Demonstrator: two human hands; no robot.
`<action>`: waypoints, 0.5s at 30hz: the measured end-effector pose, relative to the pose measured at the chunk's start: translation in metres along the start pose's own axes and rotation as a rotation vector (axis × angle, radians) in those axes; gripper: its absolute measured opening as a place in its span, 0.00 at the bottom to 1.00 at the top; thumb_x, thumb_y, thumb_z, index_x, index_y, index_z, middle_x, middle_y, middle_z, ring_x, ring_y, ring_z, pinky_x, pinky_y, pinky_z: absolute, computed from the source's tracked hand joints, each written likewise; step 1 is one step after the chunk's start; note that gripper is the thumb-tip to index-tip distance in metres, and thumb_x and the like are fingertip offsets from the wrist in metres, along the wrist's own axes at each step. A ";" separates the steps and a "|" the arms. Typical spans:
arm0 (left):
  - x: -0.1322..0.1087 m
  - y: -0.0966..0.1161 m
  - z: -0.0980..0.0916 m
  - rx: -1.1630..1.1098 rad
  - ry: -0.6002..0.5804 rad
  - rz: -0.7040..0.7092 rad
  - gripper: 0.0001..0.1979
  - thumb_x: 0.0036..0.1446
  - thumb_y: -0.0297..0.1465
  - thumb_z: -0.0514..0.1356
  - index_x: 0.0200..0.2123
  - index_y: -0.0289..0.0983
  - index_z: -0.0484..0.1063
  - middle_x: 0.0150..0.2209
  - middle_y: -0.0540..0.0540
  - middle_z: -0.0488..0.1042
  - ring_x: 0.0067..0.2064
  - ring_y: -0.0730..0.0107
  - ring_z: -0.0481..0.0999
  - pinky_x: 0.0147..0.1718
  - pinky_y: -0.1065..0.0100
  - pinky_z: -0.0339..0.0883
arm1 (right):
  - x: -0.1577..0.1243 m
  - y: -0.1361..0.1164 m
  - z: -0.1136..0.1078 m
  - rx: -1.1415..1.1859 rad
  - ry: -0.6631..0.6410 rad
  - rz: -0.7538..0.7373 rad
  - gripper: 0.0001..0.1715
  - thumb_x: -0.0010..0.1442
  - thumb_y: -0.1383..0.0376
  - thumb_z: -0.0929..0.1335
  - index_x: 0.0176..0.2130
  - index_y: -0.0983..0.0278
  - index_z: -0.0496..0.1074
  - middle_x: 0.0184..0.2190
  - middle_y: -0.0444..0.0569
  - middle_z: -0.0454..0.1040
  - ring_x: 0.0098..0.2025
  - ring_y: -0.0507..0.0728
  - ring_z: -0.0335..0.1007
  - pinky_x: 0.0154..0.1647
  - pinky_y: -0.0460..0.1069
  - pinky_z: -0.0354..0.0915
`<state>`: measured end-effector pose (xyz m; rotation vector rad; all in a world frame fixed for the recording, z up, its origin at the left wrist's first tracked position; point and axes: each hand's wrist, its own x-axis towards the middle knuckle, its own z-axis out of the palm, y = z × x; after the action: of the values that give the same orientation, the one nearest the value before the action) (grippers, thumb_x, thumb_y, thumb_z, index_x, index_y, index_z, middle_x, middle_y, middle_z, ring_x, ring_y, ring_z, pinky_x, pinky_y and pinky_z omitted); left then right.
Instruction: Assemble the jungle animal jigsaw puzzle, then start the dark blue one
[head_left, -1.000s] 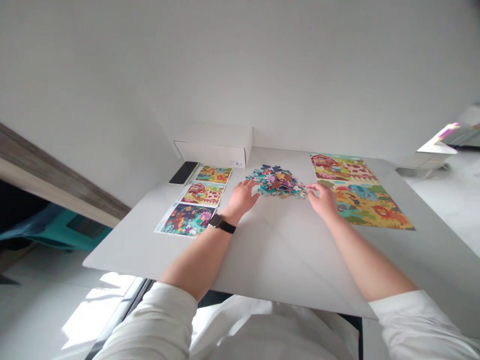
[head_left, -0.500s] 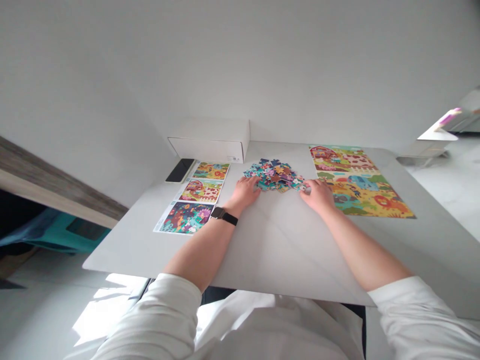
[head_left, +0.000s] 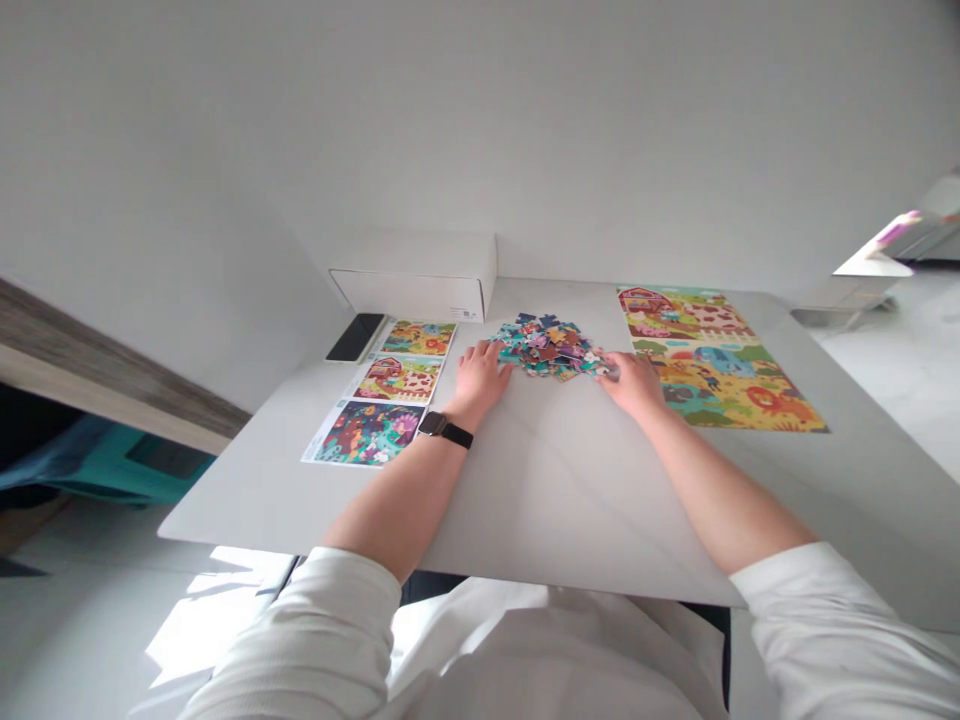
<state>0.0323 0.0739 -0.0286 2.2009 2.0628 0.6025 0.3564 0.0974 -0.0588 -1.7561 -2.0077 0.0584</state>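
A heap of loose puzzle pieces lies mid-table. My left hand, a black watch on its wrist, rests flat at the heap's left edge with fingers spread and touching the pieces. My right hand lies at the heap's right edge, fingers curled against the outermost pieces; whether it grips one I cannot make out. A finished farm puzzle lies just right of that hand.
A sheet with three reference pictures lies to the left, a black phone beside it. A white box stands against the wall behind the heap. The white table ends near my body.
Both hands have closed in on the heap from either side. The right hand moved left to the heap's edge. The view has shifted slightly.
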 end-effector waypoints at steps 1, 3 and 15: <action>0.000 0.000 0.000 -0.007 0.004 0.009 0.23 0.72 0.37 0.60 0.67 0.39 0.74 0.66 0.34 0.75 0.64 0.41 0.74 0.62 0.48 0.68 | 0.000 0.002 0.000 0.019 0.023 -0.012 0.25 0.61 0.61 0.76 0.58 0.58 0.80 0.53 0.58 0.83 0.57 0.72 0.77 0.62 0.66 0.71; -0.001 -0.001 0.002 -0.023 0.023 0.029 0.22 0.72 0.37 0.60 0.66 0.40 0.75 0.65 0.35 0.76 0.64 0.42 0.74 0.63 0.48 0.68 | -0.001 0.005 -0.001 0.064 0.071 -0.035 0.27 0.61 0.63 0.74 0.59 0.59 0.79 0.53 0.59 0.82 0.54 0.70 0.78 0.59 0.64 0.73; -0.007 -0.009 0.008 -0.155 0.061 0.165 0.20 0.70 0.32 0.61 0.63 0.39 0.76 0.61 0.36 0.79 0.64 0.50 0.76 0.68 0.52 0.67 | 0.005 0.018 -0.005 0.392 0.229 0.122 0.22 0.59 0.64 0.68 0.52 0.64 0.80 0.45 0.57 0.81 0.38 0.61 0.77 0.53 0.61 0.76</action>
<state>0.0261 0.0701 -0.0402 2.3036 1.8029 0.8237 0.3749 0.1042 -0.0590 -1.5526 -1.5985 0.2592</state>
